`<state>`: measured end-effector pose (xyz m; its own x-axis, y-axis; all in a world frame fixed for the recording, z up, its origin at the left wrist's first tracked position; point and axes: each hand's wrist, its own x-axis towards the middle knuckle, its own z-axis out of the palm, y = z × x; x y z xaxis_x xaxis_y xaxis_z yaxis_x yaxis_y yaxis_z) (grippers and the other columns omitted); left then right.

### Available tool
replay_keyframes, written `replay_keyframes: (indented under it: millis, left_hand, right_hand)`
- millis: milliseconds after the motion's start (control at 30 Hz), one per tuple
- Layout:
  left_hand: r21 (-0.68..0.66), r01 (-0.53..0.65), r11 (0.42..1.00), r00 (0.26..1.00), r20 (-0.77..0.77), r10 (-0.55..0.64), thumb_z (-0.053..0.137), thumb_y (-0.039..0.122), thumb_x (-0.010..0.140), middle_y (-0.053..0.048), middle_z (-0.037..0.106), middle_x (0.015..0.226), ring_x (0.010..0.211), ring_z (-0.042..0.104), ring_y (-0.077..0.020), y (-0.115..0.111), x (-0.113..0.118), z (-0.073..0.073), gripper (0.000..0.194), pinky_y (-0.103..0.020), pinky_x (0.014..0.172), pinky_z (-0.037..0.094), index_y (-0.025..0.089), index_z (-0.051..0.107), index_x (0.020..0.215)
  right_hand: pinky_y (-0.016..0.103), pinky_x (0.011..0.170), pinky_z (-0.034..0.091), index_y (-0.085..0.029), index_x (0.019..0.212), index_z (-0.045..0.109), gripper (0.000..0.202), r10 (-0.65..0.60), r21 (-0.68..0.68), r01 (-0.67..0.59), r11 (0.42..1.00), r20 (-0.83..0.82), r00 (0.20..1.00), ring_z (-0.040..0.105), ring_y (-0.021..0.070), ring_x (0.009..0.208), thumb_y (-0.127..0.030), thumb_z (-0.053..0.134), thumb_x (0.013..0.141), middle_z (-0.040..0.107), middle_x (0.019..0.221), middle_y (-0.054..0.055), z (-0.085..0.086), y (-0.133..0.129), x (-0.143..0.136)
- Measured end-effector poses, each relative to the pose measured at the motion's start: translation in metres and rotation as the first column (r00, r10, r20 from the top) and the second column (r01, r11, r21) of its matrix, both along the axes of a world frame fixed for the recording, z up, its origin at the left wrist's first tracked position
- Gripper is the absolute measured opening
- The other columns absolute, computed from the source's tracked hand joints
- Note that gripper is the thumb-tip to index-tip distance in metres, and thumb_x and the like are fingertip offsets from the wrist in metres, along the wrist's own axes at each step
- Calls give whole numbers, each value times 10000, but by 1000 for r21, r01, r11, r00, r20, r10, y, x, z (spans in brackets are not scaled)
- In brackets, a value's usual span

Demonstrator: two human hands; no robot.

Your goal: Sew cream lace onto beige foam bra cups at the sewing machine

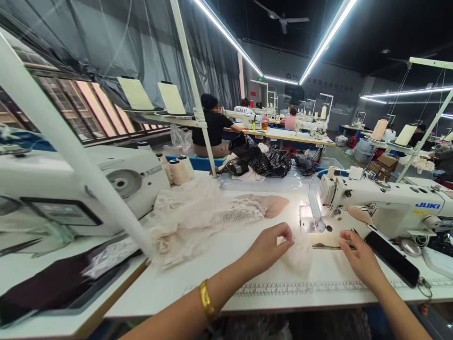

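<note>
Left of the needle area, my left hand (271,248) is closed, thumb and fingers curled together at the edge of a small sheer whitish fabric piece (300,252). That piece is blurred, and the exact grip is hard to see. My right hand (361,257) is held over the table with thumb and fingers apart. Close to its fingertips lies a slim metal tool (327,246), whose kind I cannot make out. Behind both hands stands a white sewing machine (392,193) with its lamp lit over the needle plate (313,225).
A heap of cream lace fabric (184,222) and a beige cup-shaped piece (276,207) lie to the left. A phone (392,257) rests at right. A printed ruler (290,288) runs along the front edge. A white pole (81,160) slants up at left.
</note>
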<state>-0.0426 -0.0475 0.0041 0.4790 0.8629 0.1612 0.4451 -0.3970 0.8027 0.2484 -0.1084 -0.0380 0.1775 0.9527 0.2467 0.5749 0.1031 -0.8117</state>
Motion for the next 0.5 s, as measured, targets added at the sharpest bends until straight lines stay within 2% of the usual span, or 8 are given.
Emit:
replay_keyframes:
  millis: [67, 133, 233, 267, 333, 400, 467, 500]
  left_hand:
    - [56, 62, 997, 998, -10, -62, 568, 297, 909, -28, 724, 961, 934, 652, -229, -6, 1, 1, 106, -340, 844, 490, 218, 615, 856]
    - [109, 152, 982, 988, -29, -150, 549, 282, 925, -21, 700, 913, 873, 626, -209, -14, 4, 3, 110, -323, 799, 469, 213, 601, 856]
    - [91, 249, 964, 968, 6, -251, 540, 312, 952, 3, 636, 839, 772, 551, -172, -23, 4, 10, 133, -288, 720, 421, 207, 568, 875]
    - [39, 260, 965, 964, 42, -262, 572, 346, 945, 18, 598, 803, 734, 514, -158, -25, 2, 12, 157, -273, 686, 400, 206, 557, 877]
    - [-130, 291, 948, 953, 123, -276, 671, 431, 889, 52, 495, 721, 665, 424, -132, -27, -5, 15, 265, -247, 620, 343, 200, 544, 857]
    - [-291, 342, 893, 935, 201, -293, 740, 520, 830, 68, 441, 674, 626, 369, -115, -26, -12, 13, 388, -234, 581, 291, 194, 530, 818]
    - [-385, 382, 840, 917, 272, -292, 705, 605, 854, 59, 499, 655, 595, 390, -110, -23, -18, 7, 454, -235, 568, 289, 199, 503, 831]
    - [-397, 379, 836, 918, 277, -285, 649, 638, 892, 47, 541, 649, 575, 417, -114, -19, -19, 4, 463, -238, 563, 303, 203, 495, 859]
  right_hand:
    - [430, 872, 555, -275, 1202, 697, 516, 124, 22, -125, 992, 37, 992, 616, 349, 1236, -689, 551, 930, 697, 1265, 129, 19, -3, -23]
    - [411, 878, 542, -297, 1277, 661, 481, 310, 29, -311, 950, 39, 950, 584, 328, 1261, -629, 599, 935, 664, 1317, 111, 34, -4, -48]
    - [361, 833, 497, -273, 1087, 669, 298, 496, -9, -496, 868, -20, 868, 596, 271, 1091, -528, 673, 934, 673, 1113, 63, 42, 3, -69]
    - [341, 810, 471, -256, 981, 648, 254, 523, -16, -525, 851, -63, 850, 583, 238, 989, -503, 688, 936, 647, 994, 33, 41, 6, -71]
    - [302, 753, 412, -234, 845, 567, 304, 547, -5, -559, 829, -195, 814, 505, 180, 828, -486, 709, 940, 539, 833, -19, 37, 10, -69]
    - [280, 705, 369, -227, 817, 527, 357, 550, 10, -585, 811, -354, 756, 450, 155, 765, -499, 723, 937, 485, 785, -37, 32, 10, -66]
    - [278, 687, 368, -223, 816, 530, 379, 539, -15, -626, 779, -493, 683, 471, 152, 742, -517, 746, 918, 529, 760, -32, 28, 8, -64]
    - [281, 679, 375, -222, 812, 532, 393, 527, -38, -652, 757, -553, 645, 493, 154, 720, -532, 755, 905, 562, 737, -26, 26, 8, -64]
